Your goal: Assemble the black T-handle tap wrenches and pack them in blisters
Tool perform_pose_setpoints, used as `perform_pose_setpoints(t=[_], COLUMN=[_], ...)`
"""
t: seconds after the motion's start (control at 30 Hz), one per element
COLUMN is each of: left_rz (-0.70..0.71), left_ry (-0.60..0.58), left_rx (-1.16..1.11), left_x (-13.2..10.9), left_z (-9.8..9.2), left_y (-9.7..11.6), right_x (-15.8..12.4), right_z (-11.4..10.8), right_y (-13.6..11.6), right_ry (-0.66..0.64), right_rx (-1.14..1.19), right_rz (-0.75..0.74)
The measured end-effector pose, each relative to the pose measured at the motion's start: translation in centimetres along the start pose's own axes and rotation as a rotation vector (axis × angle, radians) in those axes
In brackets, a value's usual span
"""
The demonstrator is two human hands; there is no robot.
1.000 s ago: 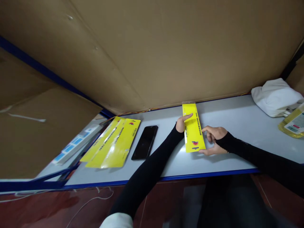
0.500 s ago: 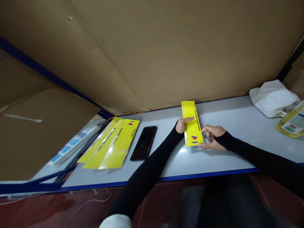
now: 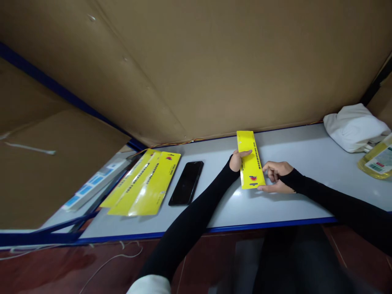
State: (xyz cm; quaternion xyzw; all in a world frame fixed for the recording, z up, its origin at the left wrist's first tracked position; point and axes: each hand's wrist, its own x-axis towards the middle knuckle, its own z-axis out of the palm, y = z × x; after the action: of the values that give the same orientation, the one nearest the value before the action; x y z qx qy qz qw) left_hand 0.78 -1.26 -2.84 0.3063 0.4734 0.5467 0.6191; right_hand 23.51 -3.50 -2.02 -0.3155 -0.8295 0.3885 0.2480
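A long yellow printed card (image 3: 250, 157) with black lettering and a red logo lies lengthwise on the white table (image 3: 294, 196). My left hand (image 3: 237, 160) grips its left edge, thumb laid across the top. My right hand (image 3: 275, 176) holds the card's near right corner, fingers curled and pinching. Both arms wear black sleeves.
A stack of the same yellow cards (image 3: 143, 183) lies at the table's left, with a black phone (image 3: 186, 188) beside it. At the far right sit a white cloth bundle (image 3: 355, 126) and a bottle of yellow liquid (image 3: 377, 161). Cardboard walls enclose the table behind and left.
The card has slid a little away from me and its near end has drawn back from the table's front edge. Both hands kept their hold.
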Motion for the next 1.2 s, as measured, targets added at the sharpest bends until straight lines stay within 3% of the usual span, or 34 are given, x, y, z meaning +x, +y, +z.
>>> perform_pose_setpoints(t=[0.13, 0.33, 0.53, 0.6, 0.77, 0.87, 1.03, 1.2], left_rz=[0.015, 0.206, 0.303, 0.329, 0.23, 0.188, 0.15, 0.163], left_ry=[0.018, 0.307, 0.244, 0.198, 0.19, 0.185, 0.092, 0.093], left_rx=[-0.011, -0.234, -0.313, -0.324, -0.264, -0.268, -0.229, -0.216], left_x=[0.4, 0.9, -0.1, -0.6, -1.1, -1.0, -1.4, -1.9], left_z=[0.0, 0.5, 1.8, 2.3, 2.5, 2.0, 1.9, 2.3], left_y=[-0.5, -1.2, -1.6, -1.6, -1.4, -1.3, -1.3, -0.9], right_x=[0.1, 1.1, 2.4, 2.6, 2.9, 3.1, 3.1, 3.1], right_z=[0.0, -0.9, -2.0, -1.9, -1.9, -2.7, -3.4, -3.4], right_y=[0.2, 0.3, 0.1, 0.3, 1.6, 2.5, 2.8, 2.9], right_ry=[-0.007, -0.025, -0.118, -0.06, 0.329, 0.487, 0.578, 0.636], right_rx=[0.074, 0.424, 0.746, 0.764, 0.649, 0.632, 0.603, 0.625], right_rz=[0.034, 0.335, 0.495, 0.517, 0.526, 0.537, 0.541, 0.553])
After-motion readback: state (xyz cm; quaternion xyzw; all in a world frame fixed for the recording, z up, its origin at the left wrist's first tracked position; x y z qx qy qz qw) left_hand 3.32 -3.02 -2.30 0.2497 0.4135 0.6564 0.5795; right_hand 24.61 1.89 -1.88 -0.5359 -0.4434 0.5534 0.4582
